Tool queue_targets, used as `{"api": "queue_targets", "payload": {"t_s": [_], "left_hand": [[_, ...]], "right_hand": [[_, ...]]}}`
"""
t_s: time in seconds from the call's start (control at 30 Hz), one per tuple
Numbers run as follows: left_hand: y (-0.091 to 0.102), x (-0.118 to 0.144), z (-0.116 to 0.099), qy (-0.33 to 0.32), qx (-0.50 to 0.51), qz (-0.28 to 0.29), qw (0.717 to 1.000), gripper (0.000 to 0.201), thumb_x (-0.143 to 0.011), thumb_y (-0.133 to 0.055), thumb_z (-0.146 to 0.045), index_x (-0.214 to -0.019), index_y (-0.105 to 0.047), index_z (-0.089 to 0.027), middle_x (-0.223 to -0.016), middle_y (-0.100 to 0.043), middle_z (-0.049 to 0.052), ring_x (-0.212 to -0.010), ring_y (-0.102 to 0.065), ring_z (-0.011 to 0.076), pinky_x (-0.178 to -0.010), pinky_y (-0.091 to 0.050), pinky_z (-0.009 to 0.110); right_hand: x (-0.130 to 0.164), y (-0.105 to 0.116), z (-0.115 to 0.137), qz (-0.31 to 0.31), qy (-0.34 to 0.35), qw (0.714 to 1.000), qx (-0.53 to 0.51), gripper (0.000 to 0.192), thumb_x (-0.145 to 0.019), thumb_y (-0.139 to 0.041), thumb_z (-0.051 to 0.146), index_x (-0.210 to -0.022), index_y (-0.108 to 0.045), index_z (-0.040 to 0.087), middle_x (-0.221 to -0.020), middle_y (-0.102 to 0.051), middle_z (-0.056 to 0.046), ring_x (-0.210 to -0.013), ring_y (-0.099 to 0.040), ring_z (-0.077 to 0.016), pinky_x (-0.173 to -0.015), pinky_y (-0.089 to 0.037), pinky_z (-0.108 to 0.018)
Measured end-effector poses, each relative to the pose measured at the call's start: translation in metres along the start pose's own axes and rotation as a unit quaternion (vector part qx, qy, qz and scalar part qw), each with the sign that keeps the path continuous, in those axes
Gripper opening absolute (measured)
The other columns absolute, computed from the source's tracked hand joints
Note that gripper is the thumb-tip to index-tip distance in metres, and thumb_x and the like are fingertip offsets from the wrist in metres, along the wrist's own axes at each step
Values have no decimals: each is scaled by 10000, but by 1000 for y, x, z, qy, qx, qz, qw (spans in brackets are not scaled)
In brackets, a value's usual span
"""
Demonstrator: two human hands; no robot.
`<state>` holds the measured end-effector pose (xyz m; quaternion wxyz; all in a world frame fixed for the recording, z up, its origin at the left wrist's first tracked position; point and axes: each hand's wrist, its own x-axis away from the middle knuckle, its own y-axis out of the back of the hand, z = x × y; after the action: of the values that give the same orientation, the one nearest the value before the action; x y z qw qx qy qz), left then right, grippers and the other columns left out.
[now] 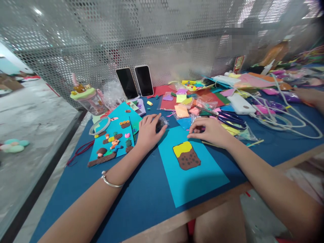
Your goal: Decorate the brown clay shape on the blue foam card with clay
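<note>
A bright blue sheet (202,189) lies in front of me on the table. On it is a flat clay shape (188,160), yellow on top and brown below with dark spots. My left hand (150,130) rests beyond the sheet's upper left corner, fingers loosely spread, beside a small clear plastic packet (163,122) with something dark in it. Over the upper right part of the sheet, my right hand (209,131) has thumb and fingertips pinched together. Whatever sits in that pinch is too small to make out.
On the left lies another blue sheet (101,146) with raised clay figures, near a clear cup (89,101). Two phones (144,81) lean against the perforated metal panel (101,44). Clay packets, scissors (231,119) and a white power bank (241,104) with cables crowd the right. Another person's hand (308,96) reaches in there.
</note>
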<state>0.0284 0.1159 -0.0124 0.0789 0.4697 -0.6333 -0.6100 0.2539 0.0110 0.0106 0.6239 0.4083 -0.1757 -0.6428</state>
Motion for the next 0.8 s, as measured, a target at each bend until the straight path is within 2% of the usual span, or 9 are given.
{"api": "queue_targets", "payload": {"t_s": [0.13,0.4,0.53,0.8], "left_hand": [[0,0,0,-7,3,-2,1000,481,-893,-547,-409,-1303,-526,-158,-1248,-570,127,-1177,-474,299,-973,-373,447],[-1,0,1,-22,9,-11,1000,463,-899,-534,-413,-1294,-531,-171,-1238,-577,126,-1172,-482,292,-984,-370,440],[0,0,0,-33,10,-17,999,407,-923,-490,-381,-1275,-544,-186,-1224,-590,115,-1165,-491,280,-977,-372,430],[5,1,-4,-92,12,-25,995,305,-935,-453,-287,-1199,-577,-199,-1162,-628,79,-1137,-521,245,-978,-354,397]], "right_hand": [[0,-2,-2,11,7,1000,-3,193,-736,-743,382,-679,-674,211,-682,-663,-19,-652,-579,-163,-576,-425,-282],[0,-2,-6,36,41,998,21,185,-868,-602,362,-830,-730,235,-866,-712,-44,-817,-639,-202,-720,-470,-332],[-1,-2,-6,45,43,998,15,220,-890,-562,372,-845,-727,234,-875,-707,-49,-798,-631,-197,-716,-468,-339],[0,-3,-1,31,7,999,-17,174,-778,-698,387,-723,-699,222,-760,-693,-31,-696,-598,-172,-615,-437,-294]]}}
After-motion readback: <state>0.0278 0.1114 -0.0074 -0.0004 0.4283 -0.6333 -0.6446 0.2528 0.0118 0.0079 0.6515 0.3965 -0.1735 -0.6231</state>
